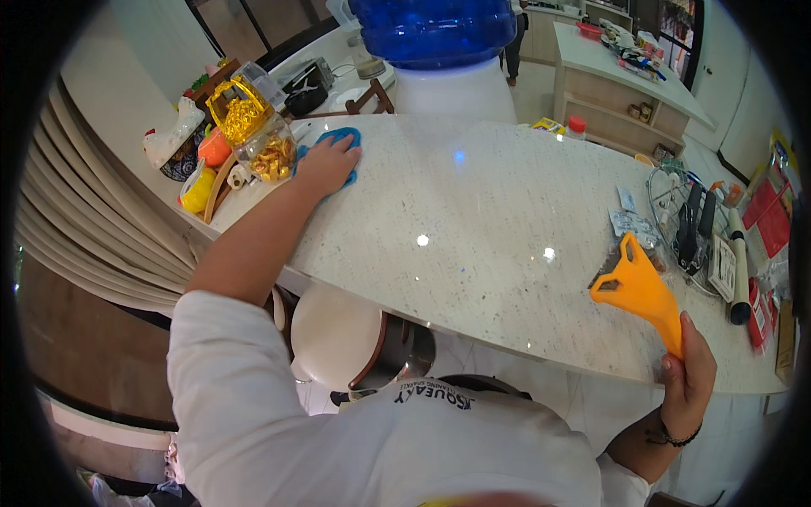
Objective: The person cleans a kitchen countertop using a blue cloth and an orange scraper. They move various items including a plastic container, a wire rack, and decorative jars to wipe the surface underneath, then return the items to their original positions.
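My left hand (328, 166) lies palm down on a blue cloth (348, 135), holding it against the speckled white stone countertop (469, 215) at its left end. Just beside those fingers stands a clear jar of gold-wrapped pieces (274, 155). In my right hand (690, 374) is the handle of an orange plastic scraper (640, 288), raised over the counter's near right edge. The scraper's wide head points up and left; its dark blade edge shows only in part.
Ornaments, including a white ceramic hen (180, 130), crowd the left end. At the right sit a wire basket (665, 253), black-handled tools (690, 222) and packets. A blue water bottle (437, 32) tops a white dispenser beyond the counter. A stool (339, 336) stands below; a person (514, 47) is farther back.
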`<state>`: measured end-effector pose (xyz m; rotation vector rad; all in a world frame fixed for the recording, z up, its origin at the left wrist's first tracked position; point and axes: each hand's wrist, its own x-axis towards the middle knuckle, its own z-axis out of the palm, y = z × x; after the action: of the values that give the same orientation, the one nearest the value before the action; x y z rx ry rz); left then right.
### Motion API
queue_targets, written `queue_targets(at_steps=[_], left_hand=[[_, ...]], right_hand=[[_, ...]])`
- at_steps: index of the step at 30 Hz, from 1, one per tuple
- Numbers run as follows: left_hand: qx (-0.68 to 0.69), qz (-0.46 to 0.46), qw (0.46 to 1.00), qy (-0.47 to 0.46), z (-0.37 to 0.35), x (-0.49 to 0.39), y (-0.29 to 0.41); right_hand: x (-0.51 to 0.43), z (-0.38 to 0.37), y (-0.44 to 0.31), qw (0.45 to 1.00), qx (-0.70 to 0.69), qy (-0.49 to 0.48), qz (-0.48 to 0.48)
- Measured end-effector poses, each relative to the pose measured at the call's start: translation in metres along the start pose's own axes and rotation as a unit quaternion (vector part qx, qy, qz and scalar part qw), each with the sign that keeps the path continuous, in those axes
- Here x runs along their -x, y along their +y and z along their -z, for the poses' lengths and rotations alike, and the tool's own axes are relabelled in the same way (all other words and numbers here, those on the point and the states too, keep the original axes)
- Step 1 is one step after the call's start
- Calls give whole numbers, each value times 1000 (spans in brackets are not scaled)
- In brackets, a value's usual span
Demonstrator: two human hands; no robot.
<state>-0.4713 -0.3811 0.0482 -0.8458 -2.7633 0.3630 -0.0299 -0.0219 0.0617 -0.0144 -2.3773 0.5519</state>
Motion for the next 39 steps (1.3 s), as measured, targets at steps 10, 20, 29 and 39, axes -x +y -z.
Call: queue_targets(at_steps=[10, 20, 29, 39], left_hand=[[149, 154, 972, 94, 60, 172, 21], [191, 32, 961, 196, 118, 115, 105], [275, 91, 836, 466, 69, 158, 131], [305, 400, 853, -139, -92, 301, 200]], right_hand=[[-4, 4, -1, 995, -81, -7, 49], [25, 37, 21, 996, 28, 68, -40], [26, 21, 26, 996, 49, 19, -76], [7, -7, -16, 986, -44, 51, 154]])
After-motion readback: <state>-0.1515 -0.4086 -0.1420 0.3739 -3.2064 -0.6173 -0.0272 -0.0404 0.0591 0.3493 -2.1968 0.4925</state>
